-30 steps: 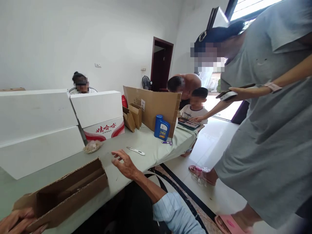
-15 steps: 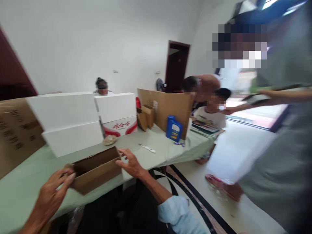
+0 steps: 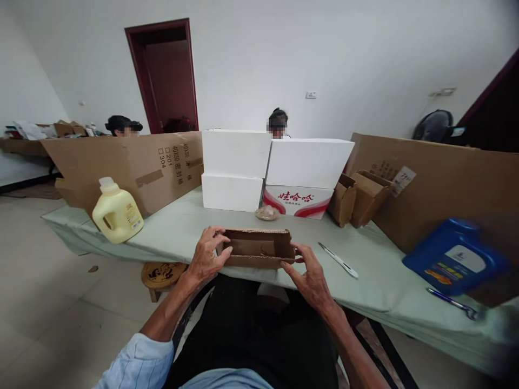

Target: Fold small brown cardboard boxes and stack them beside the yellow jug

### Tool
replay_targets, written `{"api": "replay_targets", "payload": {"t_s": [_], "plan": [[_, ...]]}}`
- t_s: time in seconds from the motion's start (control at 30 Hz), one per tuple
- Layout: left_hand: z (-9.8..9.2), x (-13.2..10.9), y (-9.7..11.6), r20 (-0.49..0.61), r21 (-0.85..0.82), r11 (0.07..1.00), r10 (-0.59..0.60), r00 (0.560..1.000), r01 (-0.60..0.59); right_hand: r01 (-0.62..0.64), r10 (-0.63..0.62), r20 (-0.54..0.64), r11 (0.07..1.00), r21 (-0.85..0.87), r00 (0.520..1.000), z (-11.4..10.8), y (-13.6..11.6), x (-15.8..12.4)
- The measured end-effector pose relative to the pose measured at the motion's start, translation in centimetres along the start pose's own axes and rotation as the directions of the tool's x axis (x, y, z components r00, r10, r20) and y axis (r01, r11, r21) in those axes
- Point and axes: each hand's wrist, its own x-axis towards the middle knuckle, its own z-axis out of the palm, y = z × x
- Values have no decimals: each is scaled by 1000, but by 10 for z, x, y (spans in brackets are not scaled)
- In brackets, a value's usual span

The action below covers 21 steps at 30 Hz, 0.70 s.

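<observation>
A long, narrow cardboard box (image 3: 257,261) with its top open sits at the table's near edge. My left hand (image 3: 207,253) grips its left end, with thumb and fingers on either side of the corner. At the other end, my right hand (image 3: 307,272) holds the box with the thumb along the front wall and fingers at the side. Inside, the box shows brown walls and a small dark mark or scrap. Just behind it lies a small clear bag (image 3: 267,213) with tan contents. A white craft knife (image 3: 338,260) rests to the right of my right hand.
White boxes (image 3: 237,154) and a red-and-white carton (image 3: 299,202) stand at the back, beside two small cardboard boxes (image 3: 370,198). Tall cardboard panels (image 3: 162,170) flank the green-covered table (image 3: 178,229). A yellow jug (image 3: 117,213), blue jug (image 3: 454,256) and pen (image 3: 452,303) are there. People sit behind.
My view has swung left, bringing the yellow jug into sight and the people on the right out of it. Both hands stay at the ends of the cardboard box.
</observation>
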Motion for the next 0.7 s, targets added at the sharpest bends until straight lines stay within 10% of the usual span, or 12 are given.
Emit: {"api": "replay_targets", "payload": {"t_s": [0.37,0.7], "plan": [[-23,12,-27,364,-58,997,69,929,-52,-150,136,143,984,98,980,-2,21,6],[-6,57,-70,404,-226,972,29,914,69,-390,190,455,830,399,870,31,61,51]]}}
